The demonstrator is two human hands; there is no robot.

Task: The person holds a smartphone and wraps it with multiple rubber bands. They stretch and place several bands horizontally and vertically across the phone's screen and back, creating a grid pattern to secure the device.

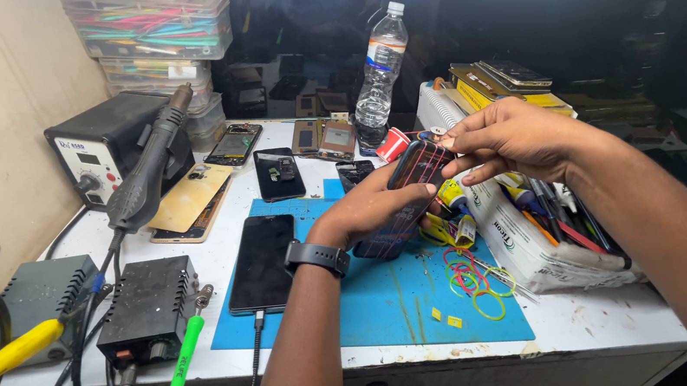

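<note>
My left hand (367,210), with a black watch on its wrist, grips a dark phone (411,178) wrapped in several thin rubber bands, holding it tilted above the blue work mat (357,305). My right hand (512,139) pinches the phone's upper end, fingers on a band there. Loose coloured rubber bands (474,277) lie on the mat just below the phone.
A black phone (262,262) on a cable lies on the mat's left. Other phones and parts lie behind it. A hot-air station (106,148) with its handle, a soldering unit (148,309), a water bottle (378,80) and a white box of tools (541,238) surround the mat.
</note>
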